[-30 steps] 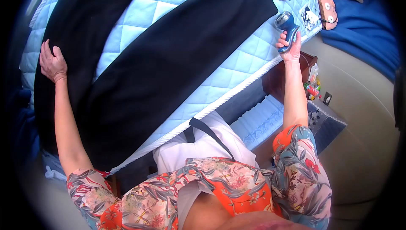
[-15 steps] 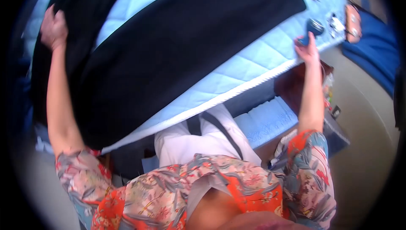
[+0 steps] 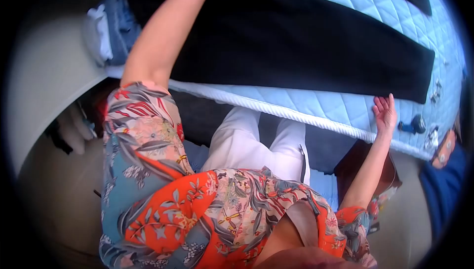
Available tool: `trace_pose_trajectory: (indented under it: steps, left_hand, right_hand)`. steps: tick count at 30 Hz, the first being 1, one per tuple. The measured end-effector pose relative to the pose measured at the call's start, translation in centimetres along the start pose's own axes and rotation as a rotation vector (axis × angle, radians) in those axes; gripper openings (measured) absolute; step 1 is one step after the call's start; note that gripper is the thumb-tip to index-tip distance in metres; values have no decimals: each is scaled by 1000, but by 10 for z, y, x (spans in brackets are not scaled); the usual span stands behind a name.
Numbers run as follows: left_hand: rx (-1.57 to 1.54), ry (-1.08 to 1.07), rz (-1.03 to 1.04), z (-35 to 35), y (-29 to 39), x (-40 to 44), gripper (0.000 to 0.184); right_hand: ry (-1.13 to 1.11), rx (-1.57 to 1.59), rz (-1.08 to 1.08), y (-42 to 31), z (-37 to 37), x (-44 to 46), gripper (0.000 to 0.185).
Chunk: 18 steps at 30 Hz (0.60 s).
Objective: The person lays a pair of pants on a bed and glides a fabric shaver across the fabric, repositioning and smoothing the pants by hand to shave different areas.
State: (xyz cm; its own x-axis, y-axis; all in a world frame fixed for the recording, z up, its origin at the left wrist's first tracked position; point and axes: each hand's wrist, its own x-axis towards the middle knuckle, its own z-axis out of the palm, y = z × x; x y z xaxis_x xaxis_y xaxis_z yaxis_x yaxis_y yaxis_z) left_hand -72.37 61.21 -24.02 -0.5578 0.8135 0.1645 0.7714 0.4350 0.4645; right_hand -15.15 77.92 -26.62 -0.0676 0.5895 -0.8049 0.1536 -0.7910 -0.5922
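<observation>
A black cloth [image 3: 306, 46], shaped like a pair of trouser legs, lies spread over a light-blue quilted pad [image 3: 335, 103]. Close to the lower edge of the cloth, my right hand [image 3: 385, 114] is open, fingers stretched out and nothing in them. Just right of that hand lies a dark blue thing with a rounded head [image 3: 414, 124]; its kind is unclear. My left forearm [image 3: 173, 27] reaches across the far left part of the cloth. The left hand itself is past the top edge of the view.
Small shiny metal items [image 3: 433, 138] lie near the pad's right end. An orange-pink case [image 3: 444, 149] is at its corner, with blue fabric [image 3: 442, 190] below. Folded denim [image 3: 116, 29] sits at the left end. Under the pad are light-blue folded cloths [image 3: 323, 185].
My right hand has let go of the dark blue thing and now lies open to its left. My left hand has gone out of view at the top. The camera has turned.
</observation>
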Motion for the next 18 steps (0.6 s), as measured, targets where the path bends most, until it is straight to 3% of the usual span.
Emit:
trace_pose_trajectory:
  steps: [4,6,8,10,11,13,18]
  left_hand:
    - [-203,218,-348,-75,-27,-171,27]
    - [-283,335,-766,-89,-73,-280,27]
    - [-235,414,-1201,-87,-129,-387,46]
    - [-550,363,-1605,-104,-67,-378,60]
    - [-806,364,-1569,-95,-67,-383,60]
    - [-942,442,-1493,-80,-75,-379,56]
    - [-1003,442,-1677,-60,-101,-368,48]
  right_hand:
    - [-94,207,14,2,-21,40,27]
    - [-80,285,29,-6,-26,55,26]
    - [-14,338,41,-16,-25,66,24]
    - [-27,281,47,-24,-38,91,22]
    - [-23,253,47,-27,-40,92,20]
    - [-37,285,-8,-36,-46,86,15]
    - [-91,311,-104,-60,-50,55,11]
